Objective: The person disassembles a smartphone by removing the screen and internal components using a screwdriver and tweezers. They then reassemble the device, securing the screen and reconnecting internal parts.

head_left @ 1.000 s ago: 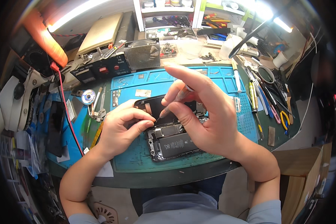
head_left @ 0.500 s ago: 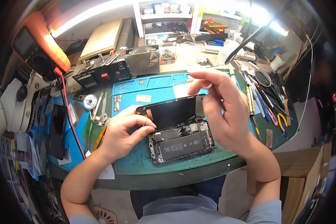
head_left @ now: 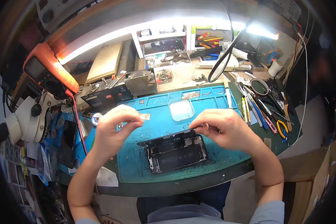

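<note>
An opened smartphone body lies on the blue mat, its black battery and inner parts facing up. Along its far side the phone screen stands tilted up, seen almost edge-on. My right hand pinches the screen's upper right corner between thumb and fingers. Off the screen's left end, my left hand hovers above the mat, thumb and index finger drawn together in a pinch. Whether anything tiny sits between those fingertips I cannot make out.
Beyond the phone sits a small clear tray on the blue mat. Pliers, tweezers and other hand tools crowd the right side. An orange multimeter with a red lead stands at left. A black cable loop hangs overhead.
My left hand has let go of the screen's left edge and lifted away. My right hand has come down onto the screen's right corner. The screen's angle has changed, and the whole view has shifted.
</note>
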`<move>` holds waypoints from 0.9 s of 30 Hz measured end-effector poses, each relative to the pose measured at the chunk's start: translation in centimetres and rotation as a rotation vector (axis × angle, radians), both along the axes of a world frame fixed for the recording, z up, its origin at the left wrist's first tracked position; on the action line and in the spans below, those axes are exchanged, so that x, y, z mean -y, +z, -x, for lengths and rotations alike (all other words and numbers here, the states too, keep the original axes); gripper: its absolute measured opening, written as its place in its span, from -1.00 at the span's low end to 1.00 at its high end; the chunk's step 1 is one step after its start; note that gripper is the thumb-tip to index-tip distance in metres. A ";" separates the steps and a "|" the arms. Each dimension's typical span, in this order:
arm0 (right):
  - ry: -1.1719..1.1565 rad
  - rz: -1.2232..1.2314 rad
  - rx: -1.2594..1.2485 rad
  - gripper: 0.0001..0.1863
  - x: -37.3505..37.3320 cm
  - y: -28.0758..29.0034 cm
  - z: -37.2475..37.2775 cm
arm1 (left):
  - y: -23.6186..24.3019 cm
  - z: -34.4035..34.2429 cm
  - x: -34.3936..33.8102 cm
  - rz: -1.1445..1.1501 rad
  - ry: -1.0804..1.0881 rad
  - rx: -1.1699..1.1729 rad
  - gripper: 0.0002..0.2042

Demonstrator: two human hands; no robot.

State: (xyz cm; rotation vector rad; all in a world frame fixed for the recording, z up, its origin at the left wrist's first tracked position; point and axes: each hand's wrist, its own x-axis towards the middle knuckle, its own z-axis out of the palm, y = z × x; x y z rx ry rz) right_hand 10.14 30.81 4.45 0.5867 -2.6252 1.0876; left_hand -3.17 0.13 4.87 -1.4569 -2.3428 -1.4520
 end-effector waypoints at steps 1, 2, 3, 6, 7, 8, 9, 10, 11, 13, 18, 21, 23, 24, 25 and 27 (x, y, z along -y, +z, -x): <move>0.027 -0.001 0.002 -0.86 0.0 -0.1 0.0 | 0.4 0.4 -1.5 0.099 -0.001 -0.151 -0.92; 0.006 0.008 0.058 -0.89 0.0 0.1 -0.2 | 0.1 1.0 -3.1 0.130 -0.009 -0.247 -0.93; 0.012 0.015 0.056 -0.89 0.0 0.2 -0.4 | -0.1 1.4 -4.5 0.180 -0.041 -0.223 -0.93; 0.028 0.036 0.035 -0.90 -0.1 0.1 -0.4 | -1.6 2.8 -8.5 0.274 -0.066 -0.436 -0.92; 0.034 0.040 0.021 -0.90 -0.1 0.2 -0.4 | -1.8 3.0 -9.5 0.298 -0.062 -0.475 -0.92; 0.037 0.049 0.014 -0.90 -0.1 0.0 -0.4 | -2.1 3.2 -10.2 0.326 -0.062 -0.508 -0.91; 0.040 0.058 0.007 -0.90 -0.1 -0.1 -0.4 | -2.1 3.2 -10.8 0.343 -0.058 -0.536 -0.90; 0.042 0.057 -0.003 -0.90 -0.1 -0.1 -0.3 | -2.1 3.3 -11.3 0.359 -0.053 -0.565 -0.90; 0.040 0.057 -0.003 -0.90 -0.2 -0.2 -0.3 | -2.3 3.3 -11.6 0.376 -0.050 -0.591 -0.89; 0.038 0.057 -0.004 -0.90 -0.3 -0.2 -0.3 | -2.6 3.4 -12.0 0.408 -0.044 -0.693 -0.90; 0.056 0.050 -0.048 -0.86 -0.4 -0.7 -0.1 | -2.8 3.4 -12.1 0.468 -0.017 -0.776 -0.88; 0.055 0.043 -0.064 -0.86 -0.4 -0.7 -0.1 | -2.8 3.2 -12.0 0.459 -0.011 -0.757 -0.89; 0.054 0.046 -0.070 -0.86 -0.4 -0.8 -0.1 | -2.5 3.0 -11.8 0.447 -0.017 -0.731 -0.90; 0.052 0.052 -0.068 -0.87 -0.4 -0.8 0.0 | -2.1 2.8 -11.8 0.442 -0.023 -0.711 -0.92; 0.049 0.058 -0.066 -0.87 -0.4 -0.8 0.0 | -1.8 2.7 -11.7 0.438 -0.031 -0.691 -0.93; 0.038 0.066 -0.052 -0.89 -0.2 -0.6 0.0 | -1.8 2.8 -10.9 0.317 0.004 -0.625 -0.95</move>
